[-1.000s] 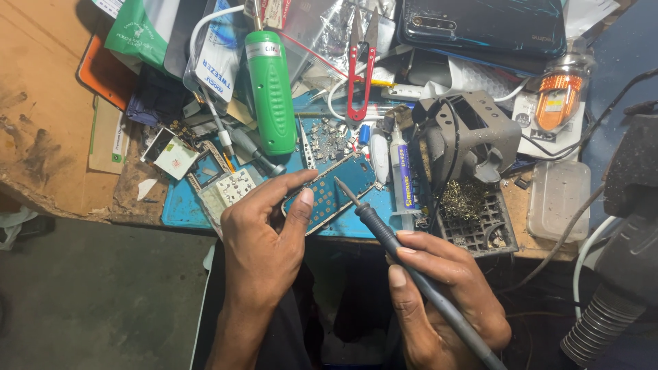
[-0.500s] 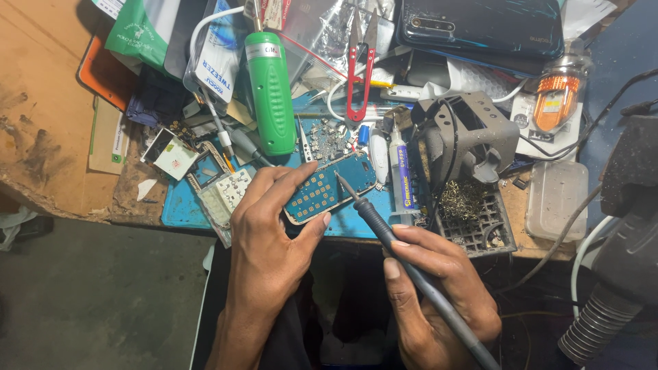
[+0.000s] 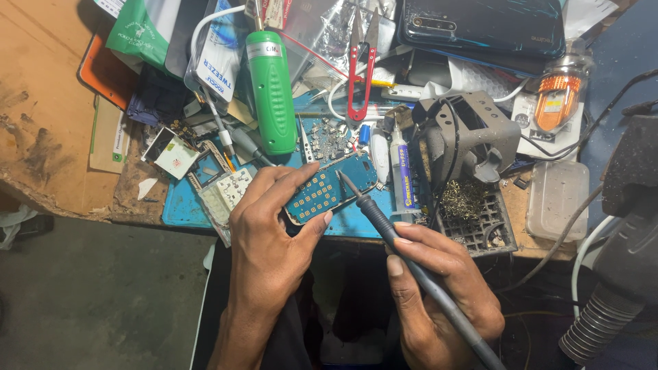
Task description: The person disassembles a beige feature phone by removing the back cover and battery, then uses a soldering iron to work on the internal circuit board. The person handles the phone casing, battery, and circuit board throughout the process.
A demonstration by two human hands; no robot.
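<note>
While the left hand [image 3: 271, 233] pinches a blue circuit board [image 3: 329, 188] between closed fingers, the right hand [image 3: 439, 288] grips a soldering iron [image 3: 411, 257], its tip touching the board's right end.

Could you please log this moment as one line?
left hand: holds blue circuit board | right hand: holds soldering iron, tip at board

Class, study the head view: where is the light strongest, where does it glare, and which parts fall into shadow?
Head view: light is even and sharp on the blue circuit board; glare streaks the crinkled clear plastic bag; the floor below the wooden bench edge lies in dim shadow; both hands, left and right, stay unblurred.
</note>
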